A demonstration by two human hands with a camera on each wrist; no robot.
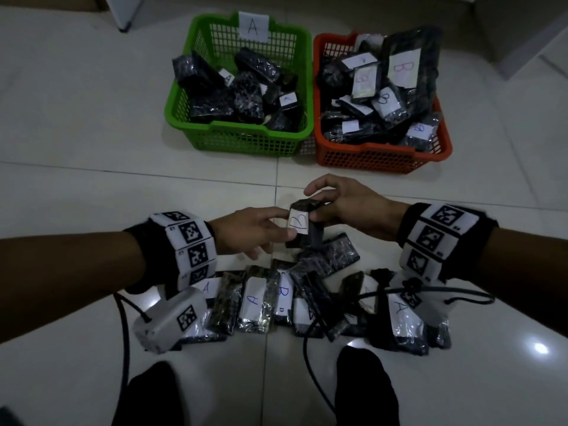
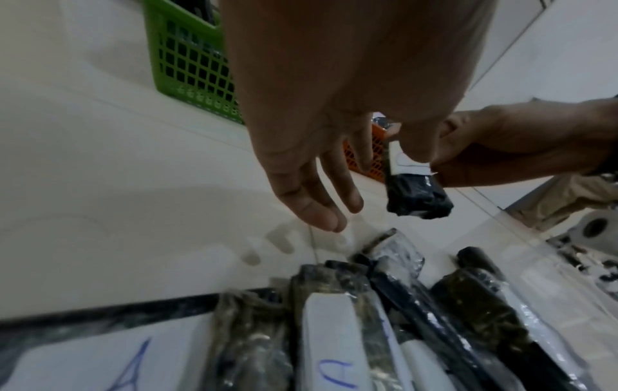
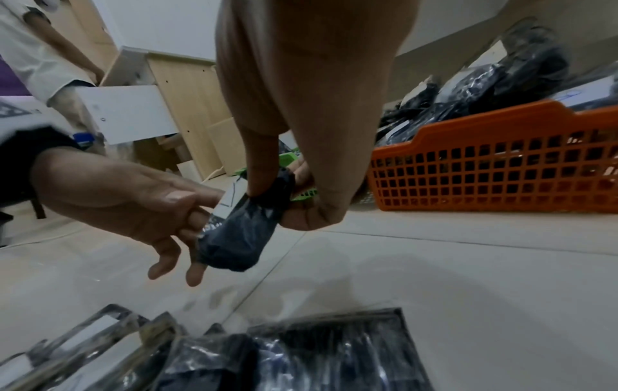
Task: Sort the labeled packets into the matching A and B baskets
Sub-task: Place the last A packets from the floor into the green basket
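Note:
A small black packet [image 1: 312, 235] with a white label marked B hangs above the floor between my hands. My right hand [image 1: 316, 199] grips its top end from the right, fingers curled round it [image 3: 237, 238]. My left hand [image 1: 281, 224] reaches in from the left. Its thumb tip rests on the label and its other fingers [image 2: 321, 206] hang straight and loose beside the packet [image 2: 418, 195]. The green basket [image 1: 233, 130] marked A stands ahead, and the orange basket [image 1: 381, 149] holding B packets is right of it. Both hold several black packets.
Several loose packets [image 1: 255, 302] labeled A or B lie in a row on the white tiled floor under my wrists. Black cables [image 1: 307, 348] trail over them. My knees [image 1: 150, 395] are at the bottom edge. Another person [image 3: 40, 53] and wooden furniture [image 3: 187, 92] are to the left.

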